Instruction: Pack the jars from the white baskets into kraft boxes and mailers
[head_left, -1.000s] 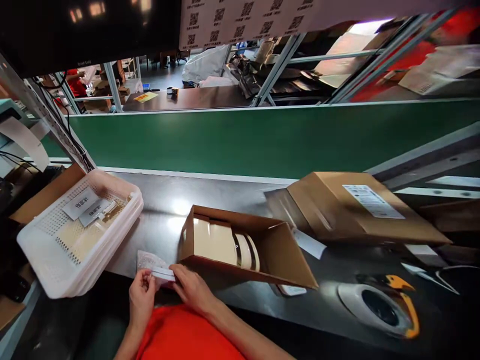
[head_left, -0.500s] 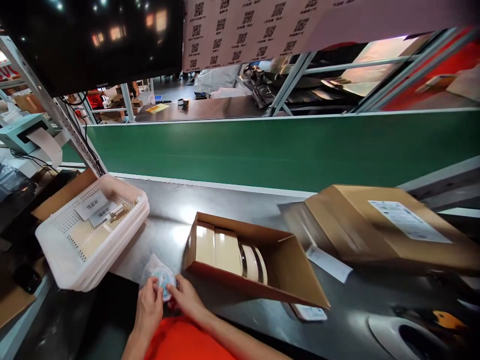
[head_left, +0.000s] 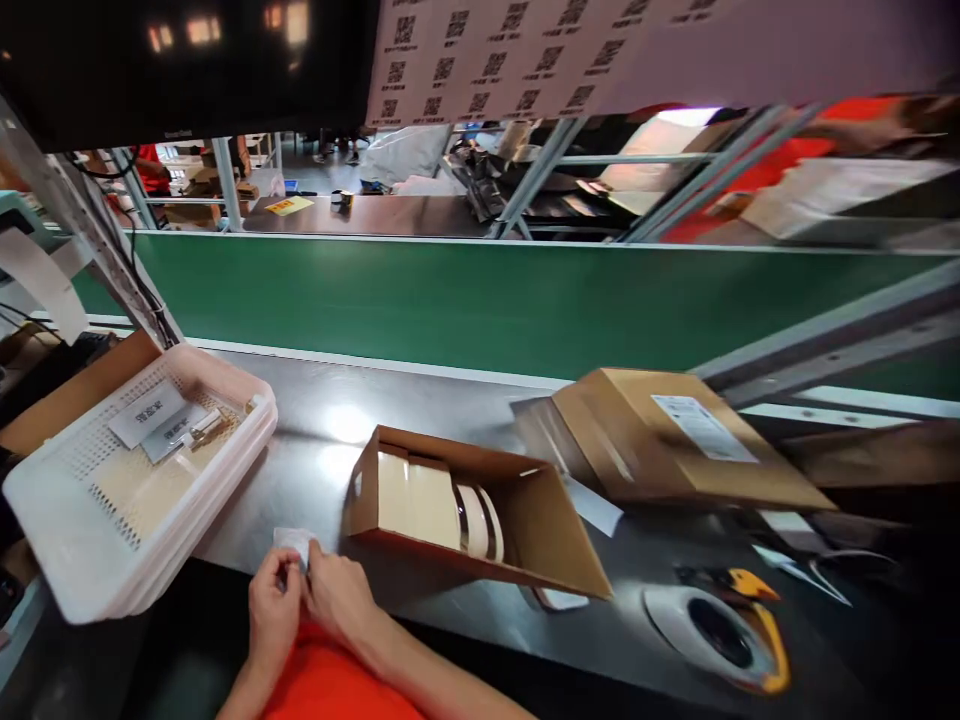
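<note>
A small clear plastic bag [head_left: 294,541] shows above my fingers, close to the front edge of the workbench; what is inside is mostly covered. My left hand [head_left: 273,605] pinches it from the left, and my right hand [head_left: 339,590] grips it from the right, the two touching. Just right of them stands an open cardboard box [head_left: 480,574]. Cream-coloured small boxes [head_left: 429,503] and round, roll-like items [head_left: 480,522] sit in its left part.
Stacked white plastic baskets [head_left: 142,560] with printed cards stand at the left. A closed, labelled carton [head_left: 637,440] lies to the right, with a tape dispenser [head_left: 712,630] nearer. A green conveyor belt [head_left: 420,305] runs behind the bench.
My view has turned to the right, so the bench things sit further left. My hands have drawn together over the plastic bag, covering the blue-and-white thing seen in it before.
</note>
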